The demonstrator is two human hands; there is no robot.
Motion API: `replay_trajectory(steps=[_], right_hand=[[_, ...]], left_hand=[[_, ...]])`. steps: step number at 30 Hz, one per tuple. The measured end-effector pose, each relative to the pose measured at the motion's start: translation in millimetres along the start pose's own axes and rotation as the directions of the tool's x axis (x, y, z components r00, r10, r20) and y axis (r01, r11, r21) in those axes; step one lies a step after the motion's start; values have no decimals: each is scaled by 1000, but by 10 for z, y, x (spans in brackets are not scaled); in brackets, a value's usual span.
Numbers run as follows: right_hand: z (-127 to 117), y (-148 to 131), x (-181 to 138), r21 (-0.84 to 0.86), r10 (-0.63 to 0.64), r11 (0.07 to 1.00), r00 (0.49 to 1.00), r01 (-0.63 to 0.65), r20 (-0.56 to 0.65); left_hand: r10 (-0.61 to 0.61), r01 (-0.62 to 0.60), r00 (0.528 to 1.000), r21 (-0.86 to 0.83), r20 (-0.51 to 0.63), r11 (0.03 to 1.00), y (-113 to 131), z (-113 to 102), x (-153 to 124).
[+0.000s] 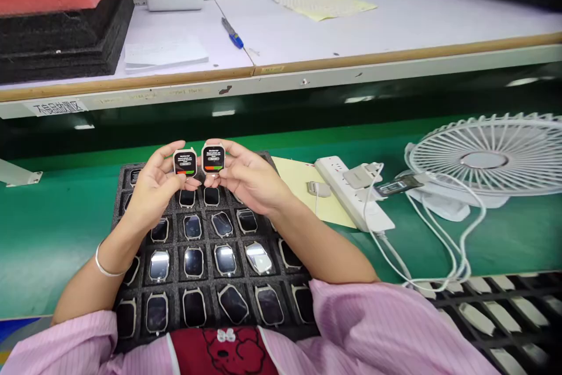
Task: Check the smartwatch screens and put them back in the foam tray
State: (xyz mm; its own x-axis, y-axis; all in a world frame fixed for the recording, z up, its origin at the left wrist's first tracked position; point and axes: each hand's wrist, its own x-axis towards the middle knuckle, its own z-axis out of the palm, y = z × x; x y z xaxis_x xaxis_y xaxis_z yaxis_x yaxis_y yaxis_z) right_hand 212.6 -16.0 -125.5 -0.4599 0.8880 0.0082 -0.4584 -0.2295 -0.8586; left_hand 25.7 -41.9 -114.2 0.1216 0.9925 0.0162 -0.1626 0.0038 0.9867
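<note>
My left hand (153, 185) pinches a small smartwatch body (185, 162) with its screen lit, showing text and a red-and-green bar. My right hand (246, 176) grips a second lit watch body (213, 159) right beside the first, the two almost touching. Both hands hover over the far end of a black foam tray (175, 246) on the green bench. The tray's pockets hold several watch bodies with dark screens (194, 261). A silver bangle sits on my left wrist.
A yellow sheet (302, 185), a white power strip (351, 193) with plugs and white cables, and a white desk fan (485, 158) lie to the right. Another black tray (496, 316) sits at the lower right. A raised white shelf behind carries foam blocks (61, 12), papers and a pen.
</note>
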Motion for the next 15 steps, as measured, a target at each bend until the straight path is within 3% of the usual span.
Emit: replay_trajectory(steps=[15], right_hand=[[14,47,45,8,19,1000,1000,-19,13]], left_hand=[[25,-26,999,-18,-40,999,-50,6,-1]])
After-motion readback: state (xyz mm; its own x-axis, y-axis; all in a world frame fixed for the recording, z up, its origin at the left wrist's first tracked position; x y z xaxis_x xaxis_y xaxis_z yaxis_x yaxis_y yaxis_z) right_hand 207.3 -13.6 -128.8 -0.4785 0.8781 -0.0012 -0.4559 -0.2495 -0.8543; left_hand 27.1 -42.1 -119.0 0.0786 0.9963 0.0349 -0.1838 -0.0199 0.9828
